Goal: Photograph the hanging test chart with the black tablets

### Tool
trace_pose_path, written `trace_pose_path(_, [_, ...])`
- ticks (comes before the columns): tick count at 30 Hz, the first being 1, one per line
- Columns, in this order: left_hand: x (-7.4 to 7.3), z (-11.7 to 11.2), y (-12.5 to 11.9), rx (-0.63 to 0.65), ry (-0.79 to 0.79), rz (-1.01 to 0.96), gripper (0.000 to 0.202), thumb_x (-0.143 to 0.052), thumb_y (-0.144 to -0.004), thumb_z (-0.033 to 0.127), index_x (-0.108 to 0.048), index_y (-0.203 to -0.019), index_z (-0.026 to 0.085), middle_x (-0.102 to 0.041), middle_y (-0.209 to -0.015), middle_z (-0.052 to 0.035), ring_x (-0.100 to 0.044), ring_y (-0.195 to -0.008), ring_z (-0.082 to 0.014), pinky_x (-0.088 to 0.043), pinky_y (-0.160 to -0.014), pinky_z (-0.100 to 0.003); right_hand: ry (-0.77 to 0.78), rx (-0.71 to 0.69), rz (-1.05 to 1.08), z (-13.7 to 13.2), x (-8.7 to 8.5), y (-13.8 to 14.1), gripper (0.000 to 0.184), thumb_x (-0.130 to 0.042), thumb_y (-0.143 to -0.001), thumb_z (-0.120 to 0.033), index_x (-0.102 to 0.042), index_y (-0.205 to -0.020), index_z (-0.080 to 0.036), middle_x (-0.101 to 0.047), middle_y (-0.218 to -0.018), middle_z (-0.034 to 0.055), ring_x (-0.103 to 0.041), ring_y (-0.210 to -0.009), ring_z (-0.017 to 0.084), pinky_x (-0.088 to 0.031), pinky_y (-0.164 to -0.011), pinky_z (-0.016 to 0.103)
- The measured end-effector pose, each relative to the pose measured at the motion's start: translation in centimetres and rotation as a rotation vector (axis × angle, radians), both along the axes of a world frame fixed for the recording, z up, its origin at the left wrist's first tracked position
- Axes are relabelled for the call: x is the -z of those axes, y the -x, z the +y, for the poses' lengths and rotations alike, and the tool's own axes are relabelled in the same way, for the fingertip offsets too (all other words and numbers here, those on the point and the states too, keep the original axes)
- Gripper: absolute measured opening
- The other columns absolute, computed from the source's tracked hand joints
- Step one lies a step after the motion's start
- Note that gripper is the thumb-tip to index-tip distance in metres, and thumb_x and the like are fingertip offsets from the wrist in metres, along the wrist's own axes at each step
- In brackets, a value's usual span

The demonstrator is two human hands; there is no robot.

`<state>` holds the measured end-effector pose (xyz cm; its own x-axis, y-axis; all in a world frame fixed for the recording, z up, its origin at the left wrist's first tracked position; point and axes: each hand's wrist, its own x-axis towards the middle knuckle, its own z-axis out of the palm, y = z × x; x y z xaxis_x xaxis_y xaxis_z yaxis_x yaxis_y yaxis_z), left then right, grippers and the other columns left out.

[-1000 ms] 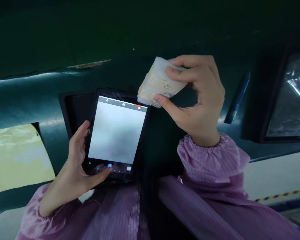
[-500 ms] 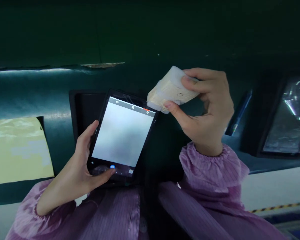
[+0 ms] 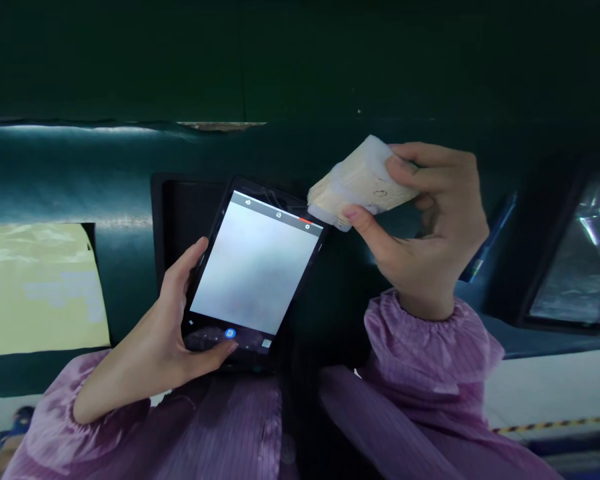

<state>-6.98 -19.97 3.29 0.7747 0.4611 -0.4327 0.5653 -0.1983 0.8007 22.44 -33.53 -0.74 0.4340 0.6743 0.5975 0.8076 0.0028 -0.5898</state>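
My left hand point(image 3: 173, 333) grips a black phone point(image 3: 255, 267) with a bright, blurred grey screen, thumb resting on the blue button at the bottom of the screen. My right hand point(image 3: 430, 227) pinches a small cream-and-white block point(image 3: 357, 180) between thumb and forefinger, holding it just above the phone's top right corner. Both wrists wear purple ribbed sleeves.
A dark green work surface point(image 3: 105, 173) stretches across the view. A yellow sheet point(image 3: 35, 287) lies at the left. A black tray point(image 3: 180, 207) sits behind the phone. A blue pen point(image 3: 485, 247) and a dark tray with shiny film point(image 3: 575, 260) are at the right.
Both hands, the phone and the block have shifted to the right and slightly down in the view. The grips are unchanged.
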Motion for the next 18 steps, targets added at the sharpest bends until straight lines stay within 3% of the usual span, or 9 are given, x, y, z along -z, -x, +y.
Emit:
trace_pose_path(8, [-0.29, 0.51, 0.18, 0.016, 0.043, 0.014, 0.113, -0.079, -0.078, 0.022, -0.010, -0.166, 0.043, -0.020, -0.173, -0.0031, -0.016, -0.162, -0.0374, -0.054, -0.112, -0.048, 0.007, 0.010, 0.010, -0.03, -0.03, 0.17, 0.035, -0.077, -0.087, -0.023, -0.070, -0.121, -0.029, -0.068, -0.123, 0.0081, -0.067, -0.111, 0.031, -0.059, -0.062, 0.039])
trace_pose_path(13, [-0.50, 0.79, 0.12, 0.021, 0.103, 0.001, 0.114, -0.078, -0.078, 0.019, -0.009, -0.165, 0.046, -0.024, -0.172, -0.0027, -0.028, -0.158, -0.0379, -0.048, -0.116, -0.058, 0.012, 0.027, 0.033, 0.03, 0.07, 0.30, 0.035, -0.077, -0.087, -0.022, -0.070, -0.120, -0.030, -0.069, -0.123, 0.0073, -0.067, -0.110, 0.031, -0.059, -0.062, 0.040])
trace_pose_path(18, [-0.59, 0.91, 0.11, 0.026, 0.127, 0.007, 0.115, -0.079, -0.078, 0.019, -0.009, -0.164, 0.049, -0.020, -0.174, 0.0000, -0.024, -0.159, -0.0375, -0.041, -0.121, -0.059, 0.033, 0.032, 0.065, -0.27, 0.49, 0.27, 0.042, -0.077, -0.087, -0.026, -0.066, -0.128, -0.027, -0.067, -0.127, 0.0098, -0.066, -0.113, 0.031, -0.058, -0.063, 0.037])
